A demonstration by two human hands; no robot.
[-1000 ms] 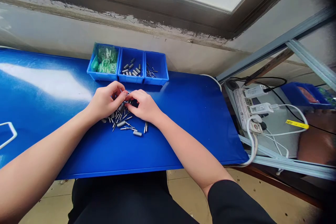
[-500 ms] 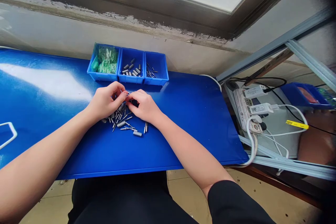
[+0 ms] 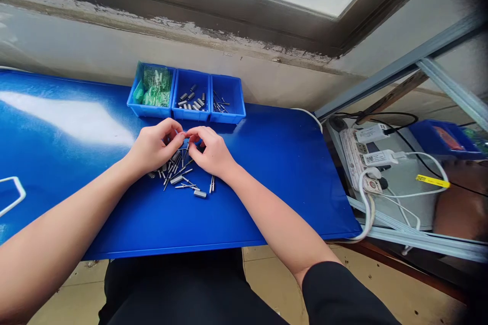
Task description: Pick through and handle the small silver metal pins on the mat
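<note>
Over a pile of blind rivets (image 3: pixel 175 164) on the blue tabletop, my two hands meet at the fingertips. My left hand (image 3: pixel 158 143) is closed in a pinch, and what it holds is hidden behind its fingers. Curled in from the other side, my right hand (image 3: pixel 211 151) has its index finger at the left fingertips and its thumb lower down; anything in it is too small to make out. Grey hex standoffs lie among the rivets, one standoff (image 3: pixel 200 194) at the near edge. A few rivets (image 3: pixel 212 184) lie apart below my right hand.
Behind the hands stand three joined blue bins: a left bin (image 3: pixel 150 110) with green plastic packets, a middle bin (image 3: pixel 190 115) with standoffs, a right bin (image 3: pixel 237 101) with rivets. A power strip (image 3: pixel 351 155) with chargers and cables sits beyond the table's right edge.
My right hand has shifted slightly to the right, and its thumb has drawn away from the left fingers, showing more of the rivets below. My left hand has barely moved.
</note>
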